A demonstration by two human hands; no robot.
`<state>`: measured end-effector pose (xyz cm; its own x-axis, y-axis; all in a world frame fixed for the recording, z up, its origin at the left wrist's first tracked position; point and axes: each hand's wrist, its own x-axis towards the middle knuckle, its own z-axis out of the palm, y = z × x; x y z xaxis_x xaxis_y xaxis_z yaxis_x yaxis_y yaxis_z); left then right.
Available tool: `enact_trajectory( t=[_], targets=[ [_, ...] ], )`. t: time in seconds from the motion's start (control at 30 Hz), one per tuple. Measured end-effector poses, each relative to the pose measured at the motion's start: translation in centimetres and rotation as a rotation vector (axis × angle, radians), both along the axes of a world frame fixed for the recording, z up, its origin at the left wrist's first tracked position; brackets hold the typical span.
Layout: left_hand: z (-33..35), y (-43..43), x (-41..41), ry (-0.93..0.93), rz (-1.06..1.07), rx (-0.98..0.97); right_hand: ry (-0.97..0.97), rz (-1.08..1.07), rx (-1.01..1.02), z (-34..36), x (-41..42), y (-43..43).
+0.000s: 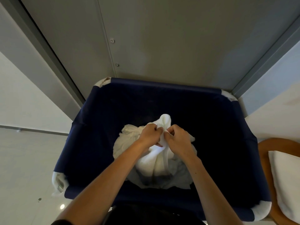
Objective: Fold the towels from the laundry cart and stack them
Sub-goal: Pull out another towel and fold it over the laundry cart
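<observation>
A navy laundry cart (162, 85) fills the middle of the view, with a heap of white towels (128, 132) low inside it. One white towel (155, 161) is bunched and lifted above the heap. My left hand (150, 133) and my right hand (177, 137) grip its gathered top side by side, fingers curled into the cloth. A rounded fold of the towel pokes out above my knuckles.
A grey metal door or panel (162, 38) stands right behind the cart. A wooden chair (266, 146) at the right edge carries white cloth (285, 179). Pale tiled floor (24, 159) lies to the left. White padding (57, 181) wraps the cart's corners.
</observation>
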<state>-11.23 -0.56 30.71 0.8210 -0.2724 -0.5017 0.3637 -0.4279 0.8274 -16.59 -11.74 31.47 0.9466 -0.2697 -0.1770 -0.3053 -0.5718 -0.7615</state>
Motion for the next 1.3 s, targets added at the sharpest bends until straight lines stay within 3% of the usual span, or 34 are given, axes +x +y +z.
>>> enact_trajectory(
  t=[0.17, 0.33, 0.43, 0.67, 0.77, 0.9, 1.0, 1.13, 1.3],
  targets=[
    [0.4, -0.1, 0.3, 0.009, 0.047, 0.04, 0.066, 0.098, 0.072, 0.8, -0.1, 0.3],
    [0.5, 0.0, 0.3, 0.137, 0.031, -0.096, 0.033, 0.185, -0.188, -0.5, 0.4, 0.0],
    [0.5, 0.6, 0.6, 0.147, 0.036, -0.027, -0.036, 0.217, -0.164, -0.5, 0.7, -1.2],
    [-1.8, 3.4, 3.4, -0.129, -0.024, 0.341, -0.305, 0.232, -0.038, 2.1, -0.1, -3.8],
    [-3.8, 5.1, 3.8, -0.24, -0.163, 0.461, -0.358, 0.203, -0.001, 3.3, -0.4, -4.4],
    [-10.6, 6.9, 4.4, -0.252, -0.376, 0.641, -0.398, 0.167, 0.07, 4.4, -0.6, -4.7],
    [-7.2, 6.5, 2.2, -0.291, -0.521, 0.666, -0.421, 0.156, 0.087, 4.8, -0.6, -4.8],
    [-8.0, 6.7, 1.6, -0.384, -0.618, 0.736, -0.433, 0.087, 0.087, 4.8, -0.5, -5.0],
    [-8.5, 8.3, 1.5, -0.412, -0.614, 0.694, -0.416, -0.081, 0.037, 4.4, -0.6, -5.7]
  ],
)
